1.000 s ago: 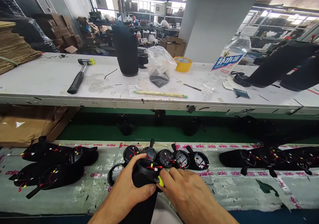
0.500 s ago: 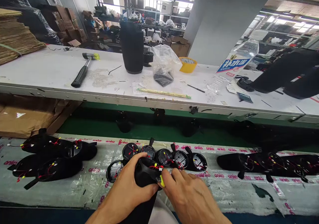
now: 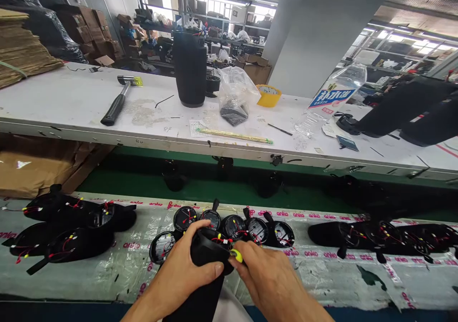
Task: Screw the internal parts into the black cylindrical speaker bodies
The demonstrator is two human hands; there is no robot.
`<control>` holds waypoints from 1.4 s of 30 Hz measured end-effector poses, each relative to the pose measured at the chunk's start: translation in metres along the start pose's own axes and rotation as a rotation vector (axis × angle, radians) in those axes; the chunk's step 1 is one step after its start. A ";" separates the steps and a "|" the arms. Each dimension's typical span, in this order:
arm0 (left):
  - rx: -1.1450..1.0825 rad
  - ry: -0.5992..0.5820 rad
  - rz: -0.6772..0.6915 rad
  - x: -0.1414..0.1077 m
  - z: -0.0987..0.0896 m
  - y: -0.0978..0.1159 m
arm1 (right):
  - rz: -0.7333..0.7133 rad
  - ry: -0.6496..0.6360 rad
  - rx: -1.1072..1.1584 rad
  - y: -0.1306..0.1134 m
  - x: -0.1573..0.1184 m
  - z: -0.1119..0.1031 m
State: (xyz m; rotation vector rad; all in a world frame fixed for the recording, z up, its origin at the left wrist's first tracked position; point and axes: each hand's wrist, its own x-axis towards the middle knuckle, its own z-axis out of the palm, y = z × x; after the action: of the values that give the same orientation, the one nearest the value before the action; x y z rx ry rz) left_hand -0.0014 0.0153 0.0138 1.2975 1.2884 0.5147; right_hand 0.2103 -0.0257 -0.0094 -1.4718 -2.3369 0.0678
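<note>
Gripping a black cylindrical housing [image 3: 209, 251], the left hand [image 3: 186, 261] curls closed around its side, while the right hand [image 3: 274, 279] is partly closed, its fingertips [image 3: 246, 261] pinching a yellow wire connector [image 3: 236, 255] at the housing's upper end among red wires [image 3: 220, 240]. The housing sits low over a film-covered lower bench [image 3: 89, 284], its far end cut off by the bottom of the view, and the hands hide most of its opening. Just beyond it, 6 round black housings [image 3: 234, 226] lie in a close row, their open ends showing coloured wires. On the white upper bench [image 3: 64, 98], a clear plastic bag [image 3: 238, 86] holds black parts [image 3: 234, 113] that are too crumpled behind the plastic to identify. Nearby stand a yellow tape roll [image 3: 268, 95] and a clear plastic water bottle [image 3: 331, 93], lying on its side.
</note>
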 end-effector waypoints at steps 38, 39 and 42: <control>0.170 0.204 -0.035 -0.007 0.011 -0.002 | -0.061 -0.212 -0.369 -0.021 0.008 -0.016; 0.169 0.203 -0.040 -0.007 0.011 -0.001 | -0.058 -0.205 -0.378 -0.021 0.008 -0.016; 0.167 0.186 -0.045 -0.007 0.010 0.004 | -0.056 -0.209 -0.386 -0.020 0.011 -0.018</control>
State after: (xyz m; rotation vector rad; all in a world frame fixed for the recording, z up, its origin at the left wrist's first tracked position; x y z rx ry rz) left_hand 0.0064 0.0059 0.0178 1.3799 1.5392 0.5139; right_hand 0.1954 -0.0279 0.0153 -1.6383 -2.6708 -0.2720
